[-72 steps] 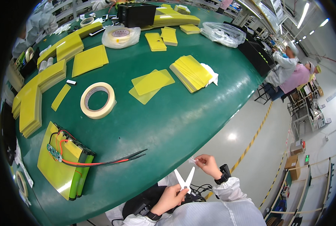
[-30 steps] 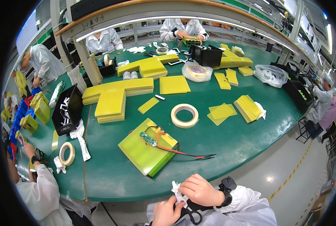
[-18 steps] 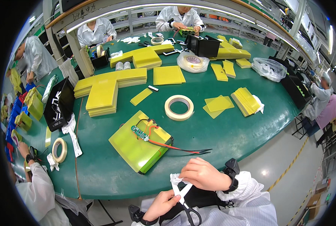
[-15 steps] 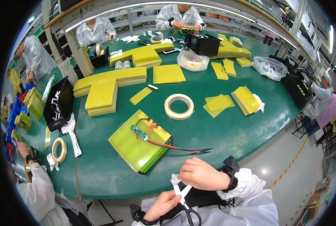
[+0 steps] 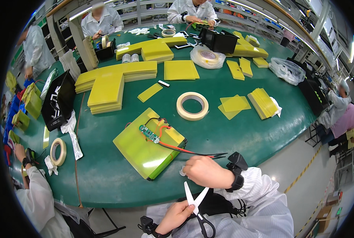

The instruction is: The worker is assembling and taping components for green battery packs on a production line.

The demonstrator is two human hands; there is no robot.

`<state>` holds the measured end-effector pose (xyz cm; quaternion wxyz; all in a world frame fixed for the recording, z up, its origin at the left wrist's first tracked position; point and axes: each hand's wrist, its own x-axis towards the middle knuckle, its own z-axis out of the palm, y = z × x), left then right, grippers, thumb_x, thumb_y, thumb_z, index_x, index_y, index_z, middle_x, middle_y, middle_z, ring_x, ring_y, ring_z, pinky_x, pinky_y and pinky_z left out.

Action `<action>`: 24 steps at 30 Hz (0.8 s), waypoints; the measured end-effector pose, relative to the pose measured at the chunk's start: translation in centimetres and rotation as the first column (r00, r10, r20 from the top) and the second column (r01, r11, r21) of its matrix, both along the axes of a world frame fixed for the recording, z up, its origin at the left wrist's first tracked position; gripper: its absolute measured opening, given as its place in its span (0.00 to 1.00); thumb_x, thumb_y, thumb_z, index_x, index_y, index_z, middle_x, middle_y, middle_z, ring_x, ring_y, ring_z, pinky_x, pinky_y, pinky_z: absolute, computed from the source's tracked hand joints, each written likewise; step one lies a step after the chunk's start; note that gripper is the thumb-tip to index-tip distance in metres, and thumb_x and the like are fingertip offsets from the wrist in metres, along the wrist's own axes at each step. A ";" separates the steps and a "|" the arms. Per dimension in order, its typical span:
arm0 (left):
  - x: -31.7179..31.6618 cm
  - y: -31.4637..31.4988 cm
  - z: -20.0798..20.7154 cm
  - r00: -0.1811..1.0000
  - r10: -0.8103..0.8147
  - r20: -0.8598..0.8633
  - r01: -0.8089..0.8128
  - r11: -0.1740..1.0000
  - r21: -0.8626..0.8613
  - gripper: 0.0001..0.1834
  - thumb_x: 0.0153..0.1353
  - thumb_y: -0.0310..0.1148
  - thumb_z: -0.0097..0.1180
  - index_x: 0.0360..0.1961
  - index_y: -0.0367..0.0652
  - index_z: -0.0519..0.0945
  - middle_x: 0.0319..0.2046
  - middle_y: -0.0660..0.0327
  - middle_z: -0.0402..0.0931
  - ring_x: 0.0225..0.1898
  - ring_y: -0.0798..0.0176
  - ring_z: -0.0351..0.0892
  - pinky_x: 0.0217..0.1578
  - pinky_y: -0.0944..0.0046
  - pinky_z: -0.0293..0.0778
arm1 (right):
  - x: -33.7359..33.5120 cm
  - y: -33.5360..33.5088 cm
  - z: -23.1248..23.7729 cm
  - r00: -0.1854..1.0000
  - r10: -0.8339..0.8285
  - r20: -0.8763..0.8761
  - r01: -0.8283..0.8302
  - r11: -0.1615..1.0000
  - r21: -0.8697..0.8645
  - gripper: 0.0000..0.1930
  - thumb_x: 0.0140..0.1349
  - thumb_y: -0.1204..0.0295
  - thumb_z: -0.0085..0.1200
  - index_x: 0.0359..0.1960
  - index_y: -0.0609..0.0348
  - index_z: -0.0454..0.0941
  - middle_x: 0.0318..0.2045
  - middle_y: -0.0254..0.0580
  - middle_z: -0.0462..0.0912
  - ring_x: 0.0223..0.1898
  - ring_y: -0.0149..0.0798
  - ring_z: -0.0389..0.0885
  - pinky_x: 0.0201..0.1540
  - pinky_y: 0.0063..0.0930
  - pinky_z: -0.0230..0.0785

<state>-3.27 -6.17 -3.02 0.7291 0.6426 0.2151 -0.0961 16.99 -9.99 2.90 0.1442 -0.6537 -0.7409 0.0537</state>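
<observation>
My left hand grips a pair of scissors with white blades and black handles, its thumb lying over the pivot. The blades stand apart, tips pointing up and away from me over the table's near edge. Just above the tips is my right hand, its fingers closed on a crumpled white wipe that peeks out at the left. Beyond it lies a yellow-green battery pack, with a green circuit board on top. Red and black wires run from the board toward my right hand.
A masking tape roll lies behind the pack. Yellow sheets are stacked at the back left and right. On the left stand a black box and another tape roll. Co-workers sit across the table and at the left.
My right hand has moved up off the scissor blades, taking the white wipe with it. The blades are now uncovered. My left hand has stayed nearly where it was.
</observation>
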 end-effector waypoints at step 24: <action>0.6 -0.8 0.6 0.997 0.010 0.075 -0.010 1.000 -0.008 0.15 0.66 0.37 0.41 0.25 0.38 0.68 0.16 0.71 0.62 0.17 0.77 0.57 0.17 0.74 0.56 | -1.3 -3.4 1.4 0.959 0.141 -0.244 -0.194 0.959 -0.208 0.05 0.48 0.74 0.51 0.22 0.63 0.72 0.21 0.44 0.74 0.28 0.46 0.74 0.32 0.36 0.68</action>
